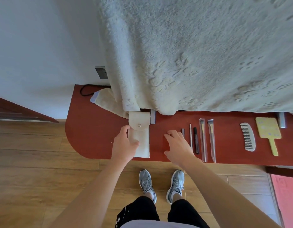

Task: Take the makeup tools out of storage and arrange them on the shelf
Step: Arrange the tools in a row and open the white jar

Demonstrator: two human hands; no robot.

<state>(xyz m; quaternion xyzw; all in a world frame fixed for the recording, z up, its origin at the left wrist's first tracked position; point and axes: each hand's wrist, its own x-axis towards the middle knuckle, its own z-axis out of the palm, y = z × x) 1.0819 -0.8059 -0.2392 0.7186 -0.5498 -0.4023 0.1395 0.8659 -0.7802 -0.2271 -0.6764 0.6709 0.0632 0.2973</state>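
Forearms (101, 186) out: left hand (126, 143) grips the cream pouch (142, 145) at its nine-o'clock edge; right hand (178, 145), spread and empty, should square the dark stick (183, 131) beside the pencil (190, 137).

No legible text anywhere. Faint print on the pink sheet (286, 193), low and far right of the right hand (178, 145), too blurred to read. Pale marks on the yellow hand mirror (268, 129), right of that hand, undecipherable. White mark on the black shorts (139, 209), below the left hand (124, 144), cut off and unreadable.
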